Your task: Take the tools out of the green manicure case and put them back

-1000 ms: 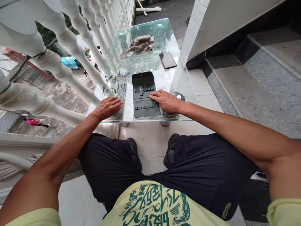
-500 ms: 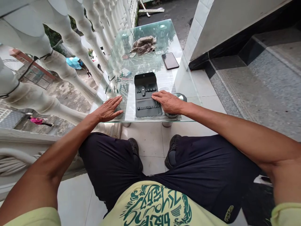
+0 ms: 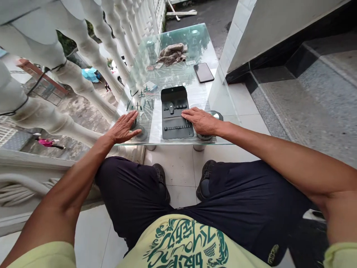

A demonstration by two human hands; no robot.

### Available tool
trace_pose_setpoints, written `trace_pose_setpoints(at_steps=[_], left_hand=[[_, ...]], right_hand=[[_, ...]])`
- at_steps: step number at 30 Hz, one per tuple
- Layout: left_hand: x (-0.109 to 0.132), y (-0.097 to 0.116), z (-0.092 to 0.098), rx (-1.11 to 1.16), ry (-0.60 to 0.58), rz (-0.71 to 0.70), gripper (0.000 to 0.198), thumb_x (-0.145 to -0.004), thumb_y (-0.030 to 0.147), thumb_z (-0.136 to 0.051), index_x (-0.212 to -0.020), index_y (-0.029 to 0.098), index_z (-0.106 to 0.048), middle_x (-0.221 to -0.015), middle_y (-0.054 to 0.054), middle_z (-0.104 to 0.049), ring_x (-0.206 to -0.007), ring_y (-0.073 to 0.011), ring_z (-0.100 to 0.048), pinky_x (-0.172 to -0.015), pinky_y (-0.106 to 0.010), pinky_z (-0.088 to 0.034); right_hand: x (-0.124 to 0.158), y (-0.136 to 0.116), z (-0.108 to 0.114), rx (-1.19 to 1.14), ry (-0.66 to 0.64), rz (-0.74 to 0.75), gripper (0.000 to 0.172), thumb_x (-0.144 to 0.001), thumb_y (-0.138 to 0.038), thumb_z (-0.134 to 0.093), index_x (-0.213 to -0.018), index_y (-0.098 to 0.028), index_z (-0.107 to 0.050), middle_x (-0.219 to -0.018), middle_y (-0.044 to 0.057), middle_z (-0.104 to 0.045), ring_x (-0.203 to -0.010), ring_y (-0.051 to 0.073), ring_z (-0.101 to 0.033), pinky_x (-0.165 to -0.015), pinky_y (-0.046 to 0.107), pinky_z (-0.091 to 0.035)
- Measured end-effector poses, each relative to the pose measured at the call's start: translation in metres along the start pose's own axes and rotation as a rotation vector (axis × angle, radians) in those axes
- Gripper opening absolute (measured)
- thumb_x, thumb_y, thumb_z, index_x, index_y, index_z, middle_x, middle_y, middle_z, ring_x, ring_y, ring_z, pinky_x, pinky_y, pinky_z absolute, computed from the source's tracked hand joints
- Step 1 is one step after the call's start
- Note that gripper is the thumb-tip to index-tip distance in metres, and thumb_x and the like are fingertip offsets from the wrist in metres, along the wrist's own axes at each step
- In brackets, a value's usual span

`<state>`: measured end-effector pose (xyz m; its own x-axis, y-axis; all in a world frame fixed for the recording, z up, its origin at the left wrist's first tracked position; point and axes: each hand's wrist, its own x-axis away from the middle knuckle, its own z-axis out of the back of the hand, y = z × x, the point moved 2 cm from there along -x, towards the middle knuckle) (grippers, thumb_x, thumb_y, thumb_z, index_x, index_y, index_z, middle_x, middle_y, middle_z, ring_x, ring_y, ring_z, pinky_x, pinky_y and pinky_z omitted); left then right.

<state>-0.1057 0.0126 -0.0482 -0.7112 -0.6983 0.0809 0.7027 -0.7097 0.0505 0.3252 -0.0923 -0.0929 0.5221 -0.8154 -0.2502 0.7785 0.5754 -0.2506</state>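
Note:
A black tool case [image 3: 175, 111] lies open on the glass table [image 3: 167, 74] near its front edge. My right hand [image 3: 200, 121] rests flat on the case's right side, fingers stretched out over the elastic loops. My left hand [image 3: 124, 126] hovers at the table's front left corner with fingers spread and holds nothing. Just beyond my left hand lie several small green-handled tools and scissors [image 3: 141, 100] on the glass.
A dark phone [image 3: 203, 72] lies at the right of the table and a crumpled brown cloth [image 3: 172, 53] at the far end. White balusters [image 3: 92, 52] line the left side. A tiled wall corner [image 3: 231, 41] and dark steps stand to the right.
My left hand has slid left, away from the case, and its fingers have spread. My right hand has stayed on the case. The view has shifted slightly.

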Motion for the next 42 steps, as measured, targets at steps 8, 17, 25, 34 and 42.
trace_pose_setpoints(at_steps=[8,17,25,34,42], left_hand=[[-0.028,0.134,0.013,-0.023,0.16,-0.285,0.09,-0.119,0.075,-0.033,-0.192,0.029,-0.007,-0.199,-0.007,-0.018,-0.184,-0.0313,-0.013,-0.149,-0.054,-0.004],[-0.042,0.228,-0.04,0.05,0.156,-0.372,0.092,-0.119,0.073,-0.038,-0.189,0.014,-0.027,-0.191,-0.018,-0.036,-0.181,-0.0372,-0.026,-0.149,-0.061,-0.01],[-0.038,0.234,-0.045,0.096,0.233,-0.393,0.092,-0.118,0.072,-0.044,-0.185,0.01,-0.035,-0.185,-0.025,-0.045,-0.178,-0.0401,-0.034,-0.148,-0.065,-0.015],[-0.032,0.242,-0.053,0.081,0.326,-0.469,0.062,-0.12,0.043,-0.054,-0.169,0.005,-0.058,-0.174,-0.028,-0.059,-0.171,-0.0406,-0.048,-0.143,-0.064,-0.037],[-0.034,0.238,-0.065,0.021,0.387,-0.584,0.04,-0.118,0.015,-0.048,-0.15,0.01,-0.072,-0.156,-0.026,-0.074,-0.155,-0.0344,-0.068,-0.131,-0.057,-0.058]], right_hand=[[-0.003,0.004,0.007,-0.067,-0.041,-0.04,0.085,-0.087,-0.005,-0.058,-0.171,-0.02,-0.061,-0.172,0.013,-0.062,-0.149,0.037,-0.056,-0.132,0.064,-0.048],[-0.003,0.002,0.009,-0.062,-0.038,-0.025,0.084,-0.088,-0.007,-0.061,-0.171,-0.016,-0.06,-0.172,0.018,-0.061,-0.153,0.039,-0.055,-0.132,0.066,-0.047],[-0.003,0.001,0.007,-0.024,-0.01,-0.007,0.08,-0.089,-0.007,-0.058,-0.169,-0.016,-0.062,-0.169,0.017,-0.064,-0.147,0.037,-0.058,-0.129,0.063,-0.051],[0.0,0.001,0.001,-0.016,0.015,-0.001,0.079,-0.087,-0.007,-0.06,-0.165,-0.016,-0.065,-0.166,0.017,-0.067,-0.143,0.039,-0.06,-0.128,0.064,-0.052],[0.003,-0.001,0.001,-0.004,0.026,-0.011,0.08,-0.09,-0.009,-0.056,-0.169,-0.021,-0.063,-0.166,0.015,-0.067,-0.144,0.039,-0.06,-0.128,0.065,-0.054]])
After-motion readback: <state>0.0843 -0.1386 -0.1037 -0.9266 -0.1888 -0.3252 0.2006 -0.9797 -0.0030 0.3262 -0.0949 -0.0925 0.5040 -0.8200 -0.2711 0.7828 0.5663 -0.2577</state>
